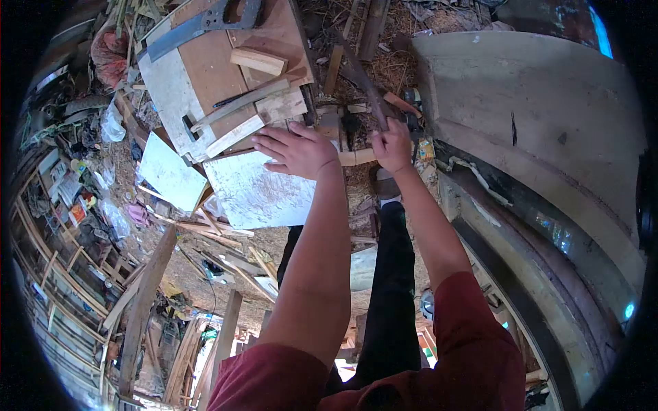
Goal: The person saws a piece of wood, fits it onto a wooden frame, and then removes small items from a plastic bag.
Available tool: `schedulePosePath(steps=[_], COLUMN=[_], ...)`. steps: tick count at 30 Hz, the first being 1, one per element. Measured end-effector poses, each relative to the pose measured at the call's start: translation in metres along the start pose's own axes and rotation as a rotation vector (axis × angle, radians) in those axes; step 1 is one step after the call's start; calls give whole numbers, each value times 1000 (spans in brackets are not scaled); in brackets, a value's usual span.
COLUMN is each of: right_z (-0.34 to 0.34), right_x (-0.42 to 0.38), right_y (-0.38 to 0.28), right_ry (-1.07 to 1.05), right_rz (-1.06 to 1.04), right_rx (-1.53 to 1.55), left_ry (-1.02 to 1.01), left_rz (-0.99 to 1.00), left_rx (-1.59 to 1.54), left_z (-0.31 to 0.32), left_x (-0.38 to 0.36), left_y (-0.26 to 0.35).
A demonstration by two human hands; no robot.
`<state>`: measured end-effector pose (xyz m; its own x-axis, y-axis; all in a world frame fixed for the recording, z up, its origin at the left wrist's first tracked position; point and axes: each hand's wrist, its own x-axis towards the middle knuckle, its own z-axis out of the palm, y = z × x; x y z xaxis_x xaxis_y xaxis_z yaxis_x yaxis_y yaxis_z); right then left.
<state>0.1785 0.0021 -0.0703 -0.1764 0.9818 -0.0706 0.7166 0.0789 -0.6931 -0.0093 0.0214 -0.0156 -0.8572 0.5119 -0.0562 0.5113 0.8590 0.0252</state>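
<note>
Left hand [296, 151] spread flat on a pale board [257, 192], right hand [392, 145] fisted round a machete [362, 79]. Handsaw [199, 26] way up at 11 o'clock, wood scraps crowding between. No readable writing anywhere.

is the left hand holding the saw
No, the left hand lies flat on a board; the right hand grips the saw.

A long dark saw [363, 79] stood tilted over a pale wooden strip [356, 157], which lay flat beside a white scratched board [257, 192].
</note>
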Motion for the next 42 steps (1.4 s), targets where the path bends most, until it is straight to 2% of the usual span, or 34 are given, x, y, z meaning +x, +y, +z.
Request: schedulePosePath(steps=[2, 6, 9, 11, 12, 14, 18, 19, 22, 23, 25, 26, 27, 29, 31, 33, 35, 36, 38, 42], right_z=[-20, -74, -101, -108, -107, -107, -125, -132, -140, -140, -128, -121, -114, -102, -86, -60, -26, -14, 11, 59], right_x=[-2, 1, 8, 11, 13, 14, 10, 9, 9, 10, 11, 11, 14, 26, 39, 54, 73, 81, 97, 110], right_y=[-6, -38, -56, -59, -59, -56, -65, -68, -91, -100, -114, -122, -134, -164, -196, -223, -246, -268, -294, -302], right_ry=[-53, -114, -108, -128, -128, -41, -97, -141, -178, -166, -131, -86, -101, -38, -69, -82, -115, -111, -130, -78], right_rz=[41, 50, -37, 100, 93, 46, 74, 120, 157, 174, 100, 46, 28, -162, -220, -369, -440, -482, -565, -698], right_rx=[-120, -112, -256, -272, -283, -240, -210, -115, 21, 68, 51, 48, 47, -27, -67, -134, -120, -232, -409, -476], left_ry=[-8, -4, 2, 8, 31, 56, 42, 45, 1, 9, -304, -434, -407, -492, -440, -390, -383, -306, -321, -276], left_rz=[-8, -16, -9, -12, -3, -9, -7, -25, 51, 32, 516, 743, 886, 1026, 1023, 1017, 933, 902, 813, 652], left_rx=[-16, -22, -28, -43, -24, -23, -117, -124, -413, -424, -655, -494, -482, -425, -333, -239, -306, -332, -381, -559], left_z=[0, 1, 1, 3, 3, 4, 3, 1, -7, -12, -23, -42, -59, -68, -73, -72, -73, -79, -86, -104], left_x=[-1, -1, -2, 0, 1, -1, -1, -2, -5, -7, -5, 4, 8, 25, 36, 46, 56, 61, 69, 82], left_y=[2, 1, 1, 2, 2, 1, -3, -9, -33, -52, -105, -128, -145, -192, -234, -268, -293, -299, -314, -329])
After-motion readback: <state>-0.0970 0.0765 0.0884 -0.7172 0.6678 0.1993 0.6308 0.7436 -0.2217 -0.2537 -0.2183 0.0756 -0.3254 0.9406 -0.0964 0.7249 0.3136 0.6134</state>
